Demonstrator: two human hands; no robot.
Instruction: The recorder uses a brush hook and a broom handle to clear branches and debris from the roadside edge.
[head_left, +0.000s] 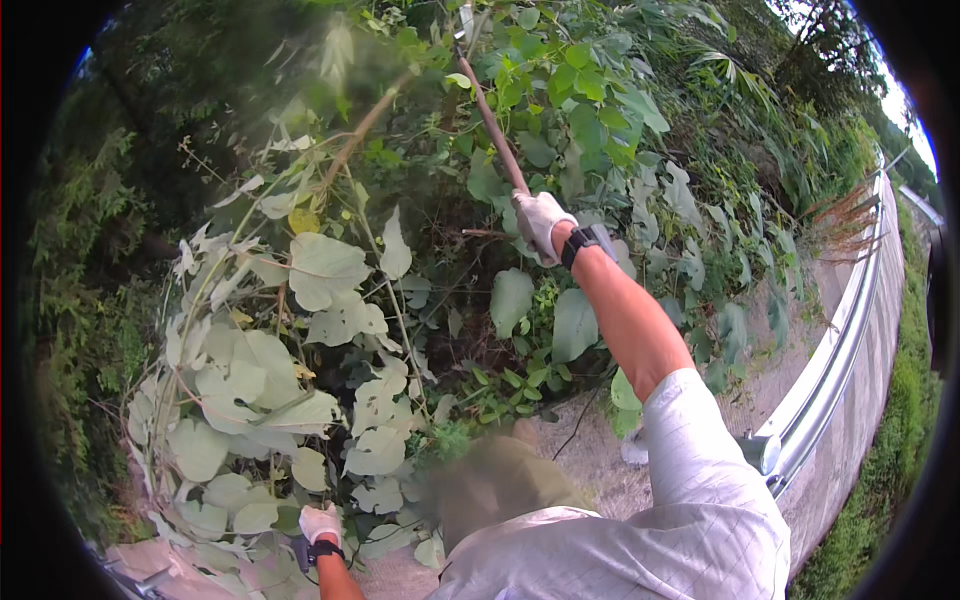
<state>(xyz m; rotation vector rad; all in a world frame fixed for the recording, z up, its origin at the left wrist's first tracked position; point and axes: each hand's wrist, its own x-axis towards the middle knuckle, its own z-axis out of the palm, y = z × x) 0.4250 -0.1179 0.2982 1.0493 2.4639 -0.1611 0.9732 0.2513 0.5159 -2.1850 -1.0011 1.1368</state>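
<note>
My right hand (538, 223), in a pale work glove with a black strap at the wrist, grips the lower end of a long wooden handle (491, 124). The handle reaches up and away into green leaves, and a metal head (466, 22) shows at its far end, partly cut off by the top of the view. Low on the left, my gloved left hand (322, 523) is among broad-leaved vines (247, 375); its fingers are curled, but leaves hide whether a stem is in them. A thin brown branch (366, 131) slants up through the vines.
A metal guardrail (832, 360) curves along my right side, with a grassy verge (862, 487) beyond it. Pavement (592, 450) lies below me. Dense foliage (90, 247) rises at the left, and dry brown stalks (844, 225) lean against the rail.
</note>
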